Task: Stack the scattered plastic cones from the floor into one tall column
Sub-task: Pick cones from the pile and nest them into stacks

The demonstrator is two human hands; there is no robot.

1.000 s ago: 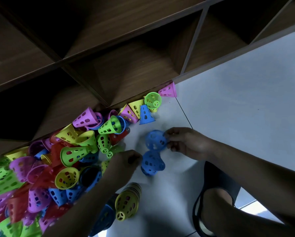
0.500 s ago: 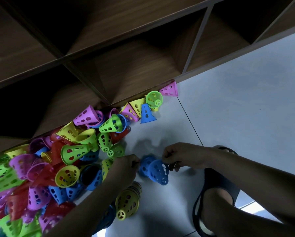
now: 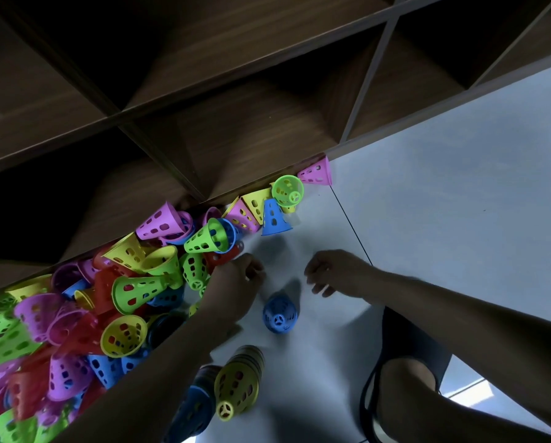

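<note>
Dark wooden shelving (image 3: 236, 123) runs along the back, and a pale floor (image 3: 443, 203) spreads out below it.

Against the shelf foot on the left lies the pile of loose cones (image 3: 76, 314), tipped every way in green, yellow, pink, red and blue. The left hand (image 3: 236, 279) is at the pile's right edge, just beside a red cone (image 3: 223, 255). Its fingers are curled with the back of the hand toward the camera, so I cannot tell whether they grip anything.

Between the two hands and nearer the viewer sits a blue cone (image 3: 279, 314), apart from both. Its narrow spoked end faces the camera, so its long axis runs roughly toward the viewer. It probably stands on its wide mouth and may be more than one cone nested.

The right hand (image 3: 335, 273) hovers with fingers loosely bent and holds nothing.

For the next loose cone the left hand is nearer.

Lower down, a yellow-topped stack (image 3: 236, 388) and a blue stack (image 3: 194, 407) are partly hidden by the left forearm, so their height is unclear.
</note>
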